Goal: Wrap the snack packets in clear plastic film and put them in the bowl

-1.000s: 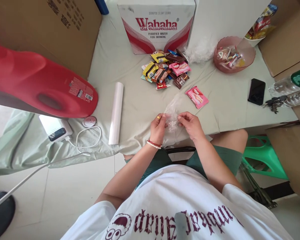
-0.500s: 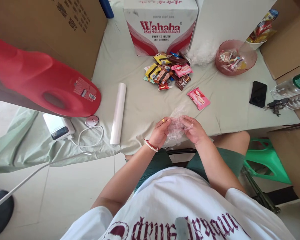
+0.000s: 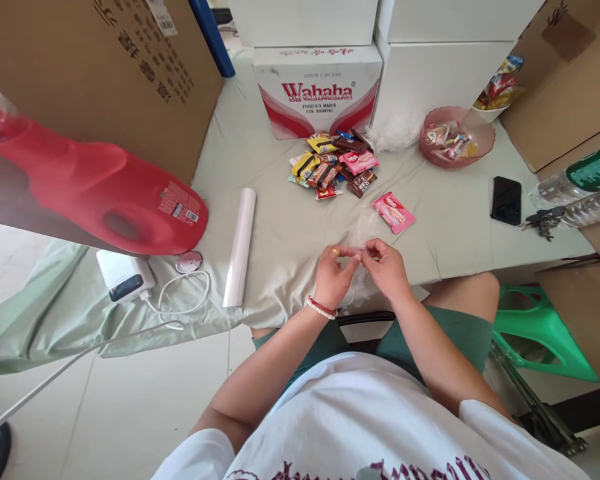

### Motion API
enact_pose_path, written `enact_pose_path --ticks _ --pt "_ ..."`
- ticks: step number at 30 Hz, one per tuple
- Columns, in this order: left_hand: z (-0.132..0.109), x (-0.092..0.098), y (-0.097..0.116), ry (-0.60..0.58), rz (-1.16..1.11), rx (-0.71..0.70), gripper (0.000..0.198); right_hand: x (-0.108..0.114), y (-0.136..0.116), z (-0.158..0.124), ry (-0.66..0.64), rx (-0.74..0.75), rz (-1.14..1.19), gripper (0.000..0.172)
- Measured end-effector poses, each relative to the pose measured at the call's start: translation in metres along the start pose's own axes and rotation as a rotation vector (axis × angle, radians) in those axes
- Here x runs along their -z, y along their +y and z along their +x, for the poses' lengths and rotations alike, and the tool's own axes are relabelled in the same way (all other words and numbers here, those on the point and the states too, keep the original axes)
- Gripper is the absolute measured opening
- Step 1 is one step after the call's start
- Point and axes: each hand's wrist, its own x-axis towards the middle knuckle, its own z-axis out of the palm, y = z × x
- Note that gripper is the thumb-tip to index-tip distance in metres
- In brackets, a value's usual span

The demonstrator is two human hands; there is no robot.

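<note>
Clear thin plastic film (image 3: 364,227), crumpled and see-through, lies at the table's near edge and runs up under my fingers. My left hand (image 3: 334,275), with a ring and a beaded bracelet, pinches it between thumb and fingers. Close against it, my right hand (image 3: 387,267) pinches the same film; the fingertips of both hands nearly meet. Just beyond my hands rests a pink wafer packet (image 3: 394,213), lying flat. Farther back is a pile of small wrapped snacks (image 3: 325,167) in yellow, brown, pink and red.
A white roll (image 3: 240,247) lies left of my hands. Beyond it stand a red jug (image 3: 130,193) and a white power bank (image 3: 125,275) with a cable. At the back are a Wahaha box (image 3: 320,93) and a pink bowl (image 3: 457,157). A black phone (image 3: 507,200) lies right.
My hands have drawn together, fingertips now meeting on the film, which was bunched between them before. The view has tilted up slightly. The wafer packet and pile have stayed put.
</note>
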Motion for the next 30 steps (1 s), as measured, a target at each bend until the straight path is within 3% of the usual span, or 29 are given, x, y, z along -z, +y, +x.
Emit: enact_pose_path --ticks 7,12,17,20,23,26,30 --pt "0.011 0.0 -0.011 0.105 -0.335 0.226 0.02 0.018 0.006 0.006 -0.042 -0.173 0.324 0.04" --pt "0.018 0.004 -0.006 0.173 -0.408 0.35 0.027 0.015 0.012 0.005 -0.036 -0.185 0.366 0.036" --pt "0.038 0.009 -0.002 0.025 -0.349 0.517 0.051 0.009 0.015 0.004 -0.056 -0.075 0.189 0.024" --pt "0.048 0.007 -0.006 -0.047 -0.182 0.418 0.049 0.009 0.014 0.007 -0.102 -0.049 0.142 0.022" --pt "0.052 0.005 -0.015 -0.015 -0.129 0.309 0.032 0.014 0.015 0.012 -0.091 -0.053 0.188 0.026" --pt "0.05 0.011 -0.023 0.108 -0.153 0.231 0.025 0.018 0.022 0.014 -0.061 -0.101 0.265 0.031" --pt "0.042 0.026 -0.03 0.31 -0.18 0.069 0.032 0.016 0.027 0.015 -0.043 -0.17 0.319 0.037"
